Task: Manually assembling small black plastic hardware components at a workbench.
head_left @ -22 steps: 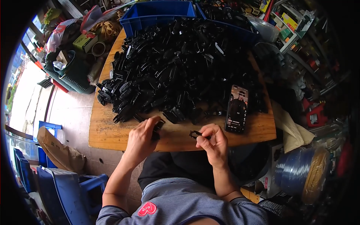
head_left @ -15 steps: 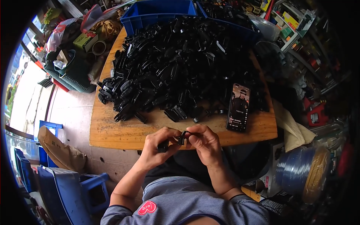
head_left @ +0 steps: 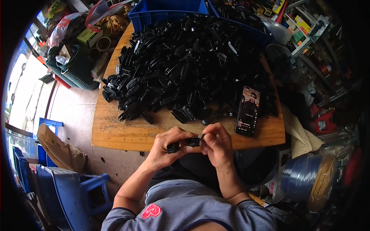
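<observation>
Over the table's near edge, my left hand (head_left: 166,148) is closed around a small black plastic part (head_left: 194,141), which sticks out past the thumb and forefinger. A second black piece (head_left: 172,148) shows in the palm of the same hand; whether the two are joined I cannot tell. My right hand (head_left: 218,145) is pinched at the part's right end, its fingertips on a small dark bit too tiny to name. Beyond the hands, a big heap of similar black plastic parts (head_left: 173,69) covers most of the wooden table (head_left: 123,134).
On the table's right lies a phone (head_left: 248,111) with its screen lit. Blue bins (head_left: 169,16) stand at the far edge. A blue plastic stool (head_left: 92,188) is at my left, a wrapped blue roll (head_left: 300,177) at my right. Crowded shelves (head_left: 308,34) rise at the far right.
My right hand has moved slightly right and drawn a little away from the left. The black part in my left hand has turned and now points right. The view has shifted slightly.
</observation>
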The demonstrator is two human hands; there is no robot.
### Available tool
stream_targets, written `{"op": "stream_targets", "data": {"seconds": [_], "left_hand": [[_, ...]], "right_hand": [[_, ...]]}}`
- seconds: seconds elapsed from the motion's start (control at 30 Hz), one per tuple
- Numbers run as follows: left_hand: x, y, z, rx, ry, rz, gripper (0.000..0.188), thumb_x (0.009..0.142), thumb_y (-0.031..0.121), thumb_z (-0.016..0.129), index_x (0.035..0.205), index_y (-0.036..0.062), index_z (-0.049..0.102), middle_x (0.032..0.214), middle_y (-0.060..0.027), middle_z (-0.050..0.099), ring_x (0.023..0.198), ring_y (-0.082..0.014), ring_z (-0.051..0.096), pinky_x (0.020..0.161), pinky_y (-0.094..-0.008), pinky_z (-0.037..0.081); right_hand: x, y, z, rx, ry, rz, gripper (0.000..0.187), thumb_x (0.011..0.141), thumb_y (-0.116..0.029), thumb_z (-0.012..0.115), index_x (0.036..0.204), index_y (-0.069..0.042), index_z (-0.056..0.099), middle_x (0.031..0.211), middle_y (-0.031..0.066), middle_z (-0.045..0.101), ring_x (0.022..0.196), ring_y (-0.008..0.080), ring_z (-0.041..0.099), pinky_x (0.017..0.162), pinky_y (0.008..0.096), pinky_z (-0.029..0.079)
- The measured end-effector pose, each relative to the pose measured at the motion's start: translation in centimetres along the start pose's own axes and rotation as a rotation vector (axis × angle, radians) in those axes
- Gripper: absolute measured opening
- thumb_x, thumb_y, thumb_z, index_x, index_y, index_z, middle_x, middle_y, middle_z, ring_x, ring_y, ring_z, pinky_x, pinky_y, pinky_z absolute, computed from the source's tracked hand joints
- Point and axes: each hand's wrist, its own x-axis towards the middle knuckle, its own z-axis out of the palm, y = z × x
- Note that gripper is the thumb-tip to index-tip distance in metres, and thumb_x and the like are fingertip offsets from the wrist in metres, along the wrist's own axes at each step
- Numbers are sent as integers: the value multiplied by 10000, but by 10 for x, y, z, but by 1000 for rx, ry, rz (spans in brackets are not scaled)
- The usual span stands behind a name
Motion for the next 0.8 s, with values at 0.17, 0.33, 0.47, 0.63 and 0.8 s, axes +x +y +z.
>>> {"op": "stream_targets", "data": {"seconds": [0.17, 0.33, 0.47, 0.63, 0.8], "left_hand": [[3, 3, 0, -51, -11, -38, 322, 699, 126, 730, 997, 38, 648, 776, -49, 599, 681, -156, 562, 617, -270, 432], [3, 3, -4, 10, -21, 18, 320, 690, 123, 732, 990, 44, 653, 755, -54, 585, 666, -160, 547, 597, -274, 415], [-3, 0, -6, 118, -4, 193, 314, 680, 128, 737, 970, 37, 657, 738, -56, 580, 662, -161, 548, 591, -280, 412], [-3, 13, 2, -144, -45, -198, 340, 712, 199, 748, 970, 4, 645, 806, -72, 619, 741, -170, 586, 645, -283, 442], [-14, 5, 19, -476, -154, -368, 425, 749, 198, 737, 1085, -11, 584, 938, -65, 617, 893, -136, 560, 782, -263, 441]], "right_hand": [[2, -5, -2, -119, -78, -45, 173, 833, -158, 653, 899, -35, 551, 699, -4, 527, 532, 57, 474, 469, 187, 394], [-1, -1, -5, -53, -127, 92, 185, 833, -166, 655, 898, -35, 541, 695, 8, 538, 512, 63, 481, 445, 181, 385], [-9, 4, -1, 95, -158, 247, 194, 845, -182, 639, 908, -43, 521, 733, 20, 550, 499, 80, 491, 433, 190, 387], [-7, 6, 6, -431, -45, -276, 260, 862, -245, 614, 966, -22, 529, 1026, 90, 514, 771, 128, 520, 655, 243, 450], [-7, 13, -3, -811, -80, -486, 290, 831, -264, 644, 968, -27, 546, 1000, 106, 530, 822, 149, 523, 714, 259, 446]]}}
